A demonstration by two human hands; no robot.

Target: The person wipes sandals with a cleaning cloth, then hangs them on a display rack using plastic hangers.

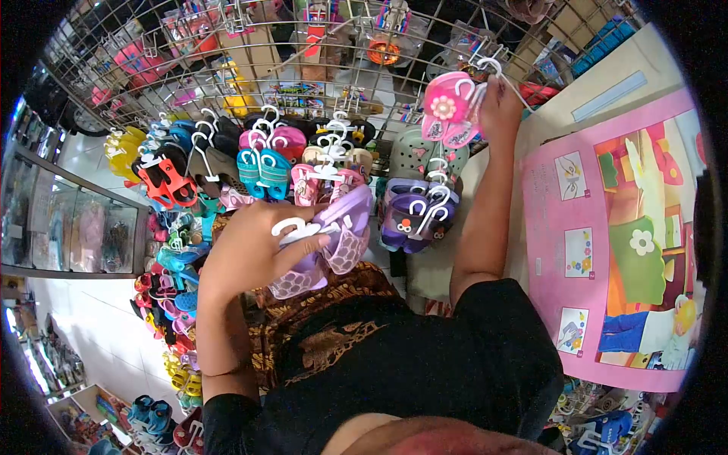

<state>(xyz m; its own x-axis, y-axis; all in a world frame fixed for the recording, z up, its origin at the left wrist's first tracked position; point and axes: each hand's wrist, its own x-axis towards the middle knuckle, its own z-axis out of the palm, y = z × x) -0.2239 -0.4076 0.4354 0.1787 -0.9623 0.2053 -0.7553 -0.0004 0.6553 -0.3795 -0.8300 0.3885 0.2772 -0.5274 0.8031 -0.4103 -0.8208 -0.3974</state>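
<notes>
We see a wire grid rack [318, 57] hung with rows of small sandals; our left hand [254, 246] clasps a pair of lilac mesh plastic sandals [334, 246] on a white hanger at chest level, right hand [500, 106] pinches pink flower sandals [447, 110] up at the rack

Soft, slightly translucent plastic with a perforated surface is seen in the lilac sandals [334, 243], which are hung on a smooth white plastic hanger [292, 227]. A glossy, moulded finish is shown by the pink sandals [449, 110]. The display grid [250, 53] is made of thin bare metal wire. The pink poster [607, 243] is printed on smooth, matt paper.
</notes>
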